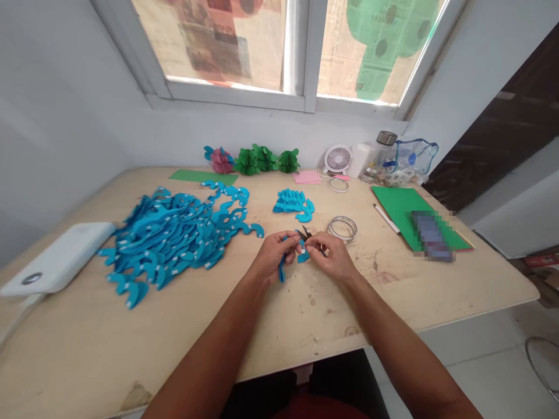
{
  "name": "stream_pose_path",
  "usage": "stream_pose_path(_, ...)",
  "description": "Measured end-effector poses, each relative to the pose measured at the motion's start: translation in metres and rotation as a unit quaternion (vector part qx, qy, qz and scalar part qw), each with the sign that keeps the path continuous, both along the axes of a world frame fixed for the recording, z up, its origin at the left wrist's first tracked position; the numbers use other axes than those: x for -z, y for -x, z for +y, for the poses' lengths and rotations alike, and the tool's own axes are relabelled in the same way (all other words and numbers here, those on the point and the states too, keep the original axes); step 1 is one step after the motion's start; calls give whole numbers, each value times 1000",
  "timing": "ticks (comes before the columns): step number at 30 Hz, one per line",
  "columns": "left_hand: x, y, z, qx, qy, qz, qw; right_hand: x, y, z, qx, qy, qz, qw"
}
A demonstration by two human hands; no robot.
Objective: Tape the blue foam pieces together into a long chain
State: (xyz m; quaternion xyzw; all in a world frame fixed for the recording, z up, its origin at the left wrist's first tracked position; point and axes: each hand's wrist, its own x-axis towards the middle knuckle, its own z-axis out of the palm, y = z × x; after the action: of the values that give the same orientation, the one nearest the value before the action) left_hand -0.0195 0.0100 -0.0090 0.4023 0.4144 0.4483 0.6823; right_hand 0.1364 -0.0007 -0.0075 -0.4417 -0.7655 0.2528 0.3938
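Note:
Near the middle of the table, my left hand (276, 251) is closed on a folded blue paper strip (282, 270) that hangs below the fingers. My right hand (331, 254) grips a small pair of dark scissors (307, 233), their blades pointing up and left. A curved blue paper piece (303, 256) with a white square on it sits between the two hands, at my right fingertips. To the left spreads a large heap of blue paper pieces (174, 233) with white squares. A smaller stack of blue pieces (290, 201) lies beyond my hands.
Tape rolls (342, 228) lie just past my right hand. A white power bank (59, 259) is at the left. Green card (393, 203), a white pen (386, 219) and a blurred phone (432, 235) are at the right. Paper ornaments (264, 158), a fan (338, 158) and a bottle (381, 154) stand behind.

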Motion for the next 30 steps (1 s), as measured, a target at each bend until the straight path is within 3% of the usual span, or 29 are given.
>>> stream_pose_path(11, 3, 0, 1, -11, -4, -8, 1000, 6, 2, 1, -1, -10, -3, 1000)
stream_pose_path(16, 3, 0, 2, -12, -4, -13, 1000, 6, 1, 2, 8, 71, 62, 995)
stream_pose_path(22, 2, -1, 1, -25, -5, 14, 1000, 7, -2, 8, 14, 240, 271, 932)
stream_pose_path(27, 1, -1, 0, -19, -3, 18, 1000, 6, -4, 9, 5, 297, 378, 877)
stream_pose_path(30, 1, -2, -1, -11, -1, 15, 1000, 6, -5, 8, -1, 307, 406, 861)
